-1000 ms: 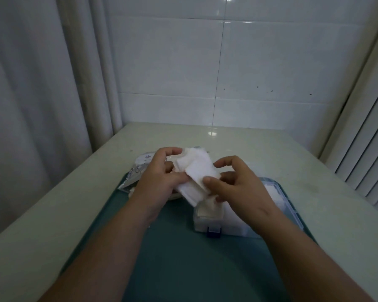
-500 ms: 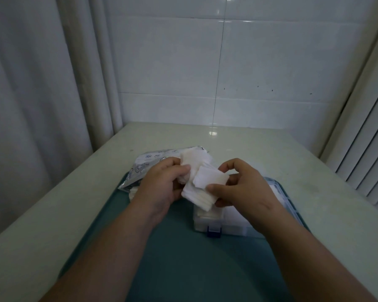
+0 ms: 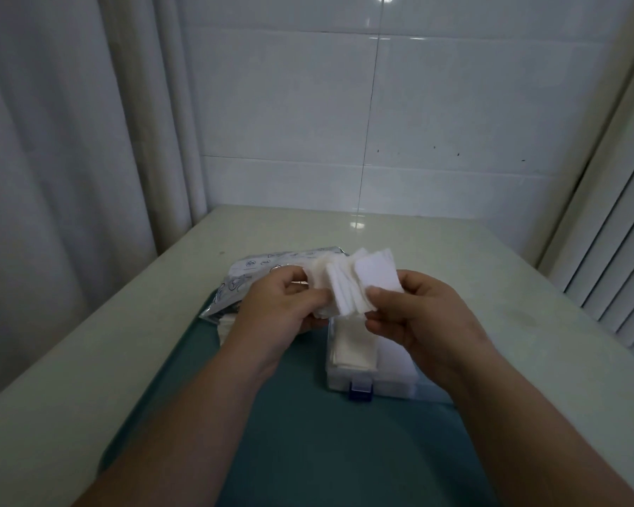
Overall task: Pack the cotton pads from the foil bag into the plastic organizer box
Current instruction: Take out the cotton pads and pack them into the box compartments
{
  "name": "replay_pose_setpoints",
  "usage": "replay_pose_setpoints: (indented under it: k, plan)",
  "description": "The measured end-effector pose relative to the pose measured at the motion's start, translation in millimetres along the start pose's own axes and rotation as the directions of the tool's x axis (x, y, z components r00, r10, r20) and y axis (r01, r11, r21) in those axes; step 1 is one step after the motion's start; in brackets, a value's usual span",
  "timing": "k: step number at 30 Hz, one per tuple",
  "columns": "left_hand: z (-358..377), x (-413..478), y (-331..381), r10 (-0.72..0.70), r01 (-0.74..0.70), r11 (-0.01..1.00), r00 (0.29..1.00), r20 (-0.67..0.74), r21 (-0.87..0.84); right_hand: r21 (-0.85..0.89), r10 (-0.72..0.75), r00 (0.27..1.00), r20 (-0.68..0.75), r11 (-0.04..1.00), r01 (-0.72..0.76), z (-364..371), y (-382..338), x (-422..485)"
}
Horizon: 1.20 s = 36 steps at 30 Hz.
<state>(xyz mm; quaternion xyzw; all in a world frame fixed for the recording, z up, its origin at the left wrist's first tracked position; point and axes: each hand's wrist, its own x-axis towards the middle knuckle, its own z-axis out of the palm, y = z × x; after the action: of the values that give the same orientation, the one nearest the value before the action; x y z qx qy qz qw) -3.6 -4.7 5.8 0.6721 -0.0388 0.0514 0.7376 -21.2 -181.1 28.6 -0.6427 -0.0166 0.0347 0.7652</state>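
A fanned stack of white square cotton pads (image 3: 348, 287) is held above the back of the clear plastic organizer box (image 3: 366, 382). My left hand (image 3: 282, 305) grips the stack's left side. My right hand (image 3: 414, 312) pinches the right end of the stack between thumb and fingers. The box has a blue latch at its front, and more pads (image 3: 355, 349) lie in its left compartment. The silver foil bag (image 3: 249, 283) lies behind my left hand, partly hidden by it.
A teal tray (image 3: 308, 451) under the box and bag sits on a pale table (image 3: 81, 360). A curtain hangs at the left, a tiled wall stands behind, and slatted blinds are at the right.
Both hands have risen a little with the pads. The stack has fanned out wider between them, with the right hand pulling its end to the right.
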Motion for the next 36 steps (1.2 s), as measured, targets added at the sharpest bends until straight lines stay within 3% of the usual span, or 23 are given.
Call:
replay_pose_setpoints:
  k: [12, 18, 24, 36]
  plan:
    - [4.4, -3.5, -0.2, -0.039, 0.048, 0.994, 0.995, 0.092, -0.096, -0.094, -0.011, 0.996, -0.09, 0.996, 0.003, 4.9, 3.7, 0.9]
    - [4.4, -2.6, -4.5, -0.005, 0.005, 1.0, 1.0, 0.026, 0.007, -0.257, -0.072, 0.992, -0.1, 0.965, 0.044, 2.6, 3.9, -0.5]
    - [3.1, -1.6, -5.0, -0.008, 0.008, 0.999, 1.0, 0.011, 0.034, -0.143, -0.11, 0.992, -0.063, 0.985, 0.1, 1.0, 1.0, -2.0]
    - [7.2, -4.4, -3.2, -0.039, 0.04, 0.999, 0.998, 0.056, -0.022, -0.334, -0.196, 0.975, -0.109, 0.931, 0.15, 4.8, 5.9, -0.6]
